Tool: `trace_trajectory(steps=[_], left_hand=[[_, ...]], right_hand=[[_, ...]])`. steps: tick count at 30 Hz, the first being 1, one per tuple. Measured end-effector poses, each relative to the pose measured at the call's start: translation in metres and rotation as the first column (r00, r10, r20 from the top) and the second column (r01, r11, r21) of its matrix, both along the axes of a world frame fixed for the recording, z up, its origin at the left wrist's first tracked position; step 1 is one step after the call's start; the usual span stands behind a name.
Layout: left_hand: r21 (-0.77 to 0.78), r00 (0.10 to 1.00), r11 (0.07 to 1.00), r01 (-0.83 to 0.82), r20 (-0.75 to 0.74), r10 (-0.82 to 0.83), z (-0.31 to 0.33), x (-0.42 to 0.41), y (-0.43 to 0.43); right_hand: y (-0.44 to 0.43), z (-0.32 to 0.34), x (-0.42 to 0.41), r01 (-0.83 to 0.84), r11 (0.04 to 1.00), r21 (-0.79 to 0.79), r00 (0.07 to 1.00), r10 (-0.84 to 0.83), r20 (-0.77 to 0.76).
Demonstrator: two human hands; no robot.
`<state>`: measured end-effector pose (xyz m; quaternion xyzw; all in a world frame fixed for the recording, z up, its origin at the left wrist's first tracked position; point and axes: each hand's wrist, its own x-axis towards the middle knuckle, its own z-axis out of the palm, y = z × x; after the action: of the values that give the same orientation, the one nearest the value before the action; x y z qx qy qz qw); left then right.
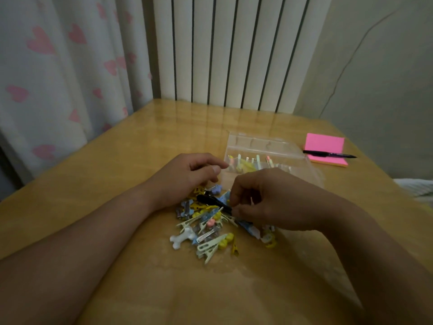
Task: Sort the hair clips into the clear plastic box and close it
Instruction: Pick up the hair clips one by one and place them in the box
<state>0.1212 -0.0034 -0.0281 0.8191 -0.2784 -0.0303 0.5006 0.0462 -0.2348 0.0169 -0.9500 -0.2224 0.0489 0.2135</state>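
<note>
The open clear box holds several clips; right-hand fingers pinch a black clip, left fingers loosely curled.

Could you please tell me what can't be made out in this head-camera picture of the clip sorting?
- Head view: the right hand hides one end of the black clip.
- Head view: the left hand covers the far part of the clip pile.
- Head view: clips inside the clear plastic box are too small and dim to count.
</note>
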Motion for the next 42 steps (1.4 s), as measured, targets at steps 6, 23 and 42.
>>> trace_trajectory(steps=[6,23,42], left_hand=[[-0.010,1.000,1.000,-0.001,-0.012,0.001,-0.001,0.001,0.000],[-0.029,0.999,1.000,0.010,-0.035,-0.011,-0.002,0.002,-0.002],[-0.042,0.999,0.999,0.014,-0.036,-0.016,-0.002,0.002,-0.001]], right_hand=[[0.014,0.000,-0.005,-0.059,0.989,-0.138,0.998,0.061,0.009],[-0.011,0.023,-0.005,0.191,0.981,-0.018,0.971,-0.186,0.147],[-0.096,0.012,0.102,0.691,0.644,-0.330,0.720,-0.656,0.228]])
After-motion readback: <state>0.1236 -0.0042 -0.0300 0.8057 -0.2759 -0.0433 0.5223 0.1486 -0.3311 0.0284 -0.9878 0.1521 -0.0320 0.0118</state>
